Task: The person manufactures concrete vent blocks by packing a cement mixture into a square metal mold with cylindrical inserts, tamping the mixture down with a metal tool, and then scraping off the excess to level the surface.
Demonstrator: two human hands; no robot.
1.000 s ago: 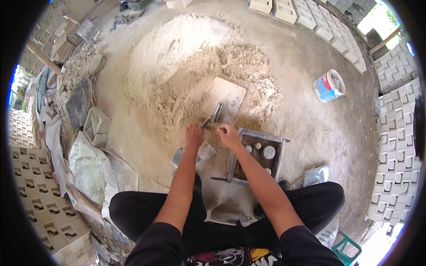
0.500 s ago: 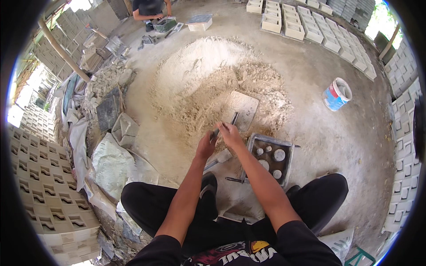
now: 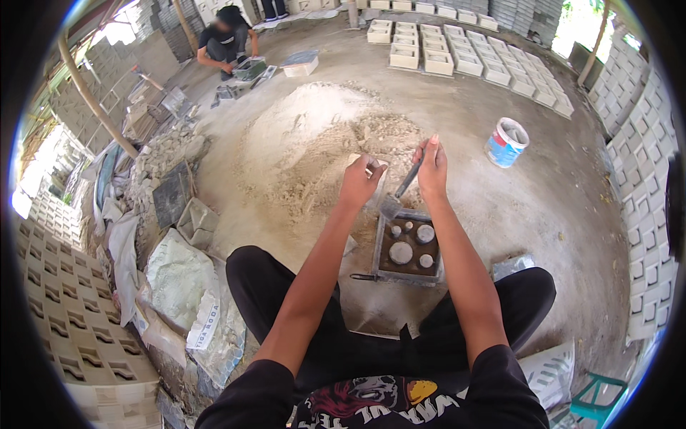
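Note:
My left hand (image 3: 362,179) is curled closed around the short handle of a flat tool with a pale square blade (image 3: 354,159), mostly hidden behind the fingers. To its right, my right hand (image 3: 431,166) grips the dark handle of a small tool with a blunt grey head (image 3: 390,206). That head hangs at the far left corner of a square metal mould (image 3: 406,277), touching or just above it; I cannot tell which. Brown material fills the mould around several round grey discs (image 3: 401,252). Beyond my hands lies a heap of pale and brown sand-like material (image 3: 314,136).
A white, blue and red bucket (image 3: 507,143) stands to the right. Rows of cast blocks (image 3: 468,61) cover the far floor. Another person (image 3: 227,43) crouches at the far left beside a mould. Rubble, sacks (image 3: 182,268) and stacked patterned blocks (image 3: 71,293) line the left; a green stool (image 3: 600,397) stands near right.
My hands were together over the pale blade; now they have parted. The right hand has moved right with the grey-headed tool over the mould's edge, while the pale blade has tilted up.

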